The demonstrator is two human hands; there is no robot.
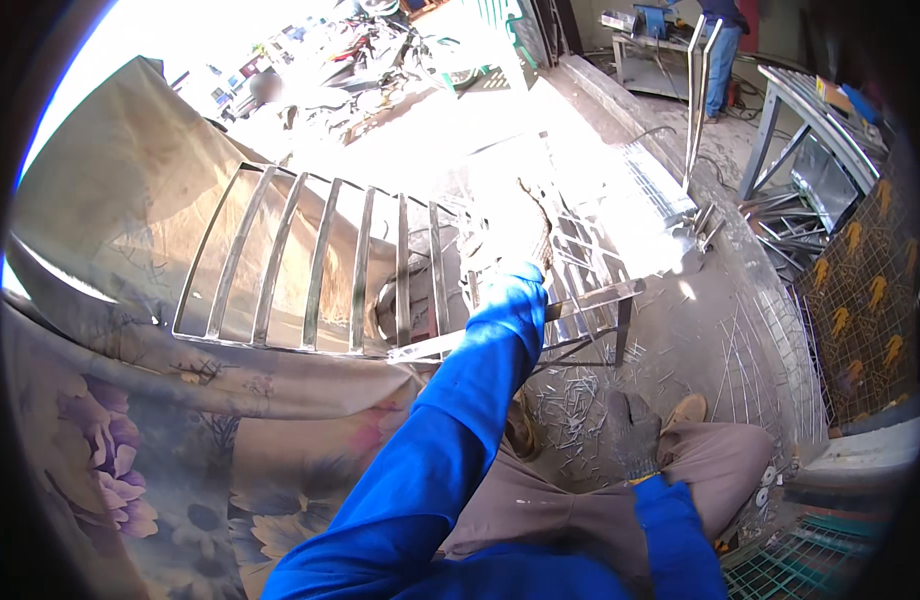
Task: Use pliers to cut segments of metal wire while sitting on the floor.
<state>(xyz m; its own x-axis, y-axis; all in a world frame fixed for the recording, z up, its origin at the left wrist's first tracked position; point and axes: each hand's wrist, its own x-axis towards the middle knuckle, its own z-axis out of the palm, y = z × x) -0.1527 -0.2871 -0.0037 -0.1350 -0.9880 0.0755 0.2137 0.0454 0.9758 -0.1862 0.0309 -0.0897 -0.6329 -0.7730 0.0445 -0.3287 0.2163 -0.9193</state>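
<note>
My left arm, in a blue sleeve, reaches forward over a metal stand. My left hand (528,240) is largely washed out by glare above the bars on the stand; its fingers and anything in them cannot be made out. A ladder-like metal frame with flat slats (315,262) extends leftward from the stand, its near rail (280,348) running beside my arm. My right hand (634,432), in a grey knit glove, is low beside my right knee, above short metal pieces (575,410) scattered on the floor. Its fingers point forward, looking loosely extended, with nothing visible in them.
Floral cloth (210,470) covers what lies at my left, below a tan tarp (130,150). Metal stock (790,225) is piled under a bench (825,115) at right. A wire mesh panel (860,300) stands nearer. Far back, a person in jeans (722,60) stands by a machine table.
</note>
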